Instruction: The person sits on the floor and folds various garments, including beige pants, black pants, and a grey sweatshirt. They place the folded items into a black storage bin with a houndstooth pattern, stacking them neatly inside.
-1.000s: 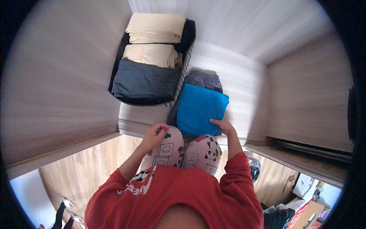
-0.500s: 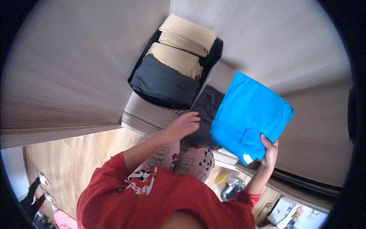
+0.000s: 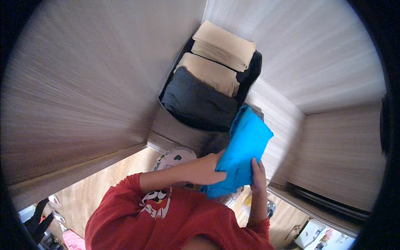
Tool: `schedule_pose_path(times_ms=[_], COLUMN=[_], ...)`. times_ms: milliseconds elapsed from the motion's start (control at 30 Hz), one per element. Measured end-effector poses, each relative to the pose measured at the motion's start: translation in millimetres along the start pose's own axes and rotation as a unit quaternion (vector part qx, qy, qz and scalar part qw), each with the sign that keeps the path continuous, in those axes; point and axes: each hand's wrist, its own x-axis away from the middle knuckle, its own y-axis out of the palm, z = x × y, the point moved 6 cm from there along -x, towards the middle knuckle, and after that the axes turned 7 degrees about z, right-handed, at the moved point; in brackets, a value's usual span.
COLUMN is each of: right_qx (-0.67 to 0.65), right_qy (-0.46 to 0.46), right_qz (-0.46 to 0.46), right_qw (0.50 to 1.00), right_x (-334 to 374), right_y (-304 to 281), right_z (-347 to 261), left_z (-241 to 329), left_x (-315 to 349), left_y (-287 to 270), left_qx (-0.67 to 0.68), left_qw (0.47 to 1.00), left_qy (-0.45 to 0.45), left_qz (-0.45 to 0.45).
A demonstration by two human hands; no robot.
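A folded bright blue cloth (image 3: 246, 146) hangs tilted between my two hands in front of my lap. My left hand (image 3: 205, 168) grips its left edge, with the thumb over the front and the other fingers partly hidden. On the lower right edge, my right hand (image 3: 258, 174) is closed with its fingers against the cloth. Just beyond stands a black storage box (image 3: 255, 71). In it lie a folded beige cloth (image 3: 225, 46) at the back, a second beige cloth (image 3: 208, 73), and a dark grey folded garment (image 3: 198, 100) at the front.
Pale wood-grain panels (image 3: 104, 83) enclose the box on the left and behind. A dark grey fabric edge (image 3: 259, 112) shows behind the blue cloth. A dark rail (image 3: 329, 200) runs along the right. Light wooden flooring (image 3: 96, 179) lies below, with a pink item (image 3: 73, 239) at lower left.
The blue cloth has moved left and toward me, turned more edge-on and narrower. My left hand, apart from it before, now holds it. The view has shifted a little.
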Motion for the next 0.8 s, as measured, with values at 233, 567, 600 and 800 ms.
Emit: schedule_pose_path(times_ms=[233, 567, 600, 800], right_qx=[-0.115, -0.255, -0.242, -0.157], right_qy=[-0.114, -0.077, -0.065, -0.001], right_qz=[-0.143, -0.147, -0.115, 0.029], right_qw=[0.976, 0.953, 0.961, 0.987], right_x=[-37, -63, -66, -108], right_y=[51, -26, -31, -49], right_z=[-4, 23, 27, 54], left_z=[54, 43, 47, 18], left_x=[32, 10, 4, -56], left_y=[-2, 25, 11, -172], left_qx=[-0.145, -0.11, -0.078, -0.178], left_qw=[0.968, 0.927, 0.931, 0.805], left_qy=[0.195, 0.358, 0.358, 0.223], left_qz=[0.055, 0.008, -0.002, 0.52])
